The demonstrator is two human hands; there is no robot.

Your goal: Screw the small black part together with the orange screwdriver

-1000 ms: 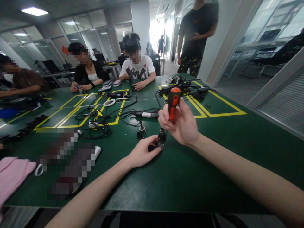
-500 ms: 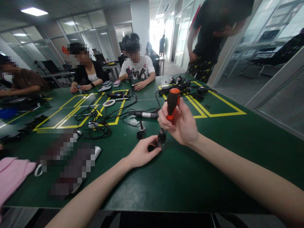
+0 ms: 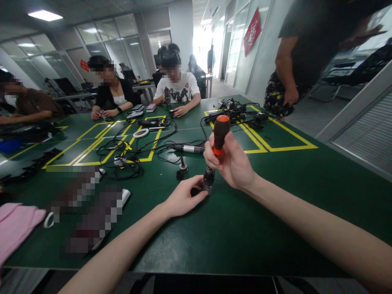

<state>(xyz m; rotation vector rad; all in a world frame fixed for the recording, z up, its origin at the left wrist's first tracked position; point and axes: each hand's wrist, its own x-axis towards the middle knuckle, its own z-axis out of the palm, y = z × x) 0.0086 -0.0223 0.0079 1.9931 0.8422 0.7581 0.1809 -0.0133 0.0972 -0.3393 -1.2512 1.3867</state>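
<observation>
An orange and dark-brown screwdriver (image 3: 221, 132) stands nearly upright in my right hand (image 3: 237, 163), whose fingers wrap its handle. Below it, a dark cylindrical part (image 3: 208, 178) with a metallic lower end stands on the green table. My left hand (image 3: 185, 196) steadies that part between thumb and fingers. The screwdriver's shaft is mostly hidden behind my right hand, and I cannot make out its tip. Just left of the held part are a small metal piece with a round base and a thin stem (image 3: 183, 165) and a small black ring-like piece (image 3: 180, 175).
Black cables and a silver-black cylindrical tool (image 3: 188, 148) lie beyond my hands. Yellow tape outlines (image 3: 290, 148) mark the green table (image 3: 245, 241). Two blurred dark objects and a pink cloth (image 3: 18, 224) lie at the left. Co-workers sit across the table; another person stands at the right.
The screwdriver handle has turned and tilted slightly leftward in my right hand. My left hand stays on the part. The standing person has moved to the right.
</observation>
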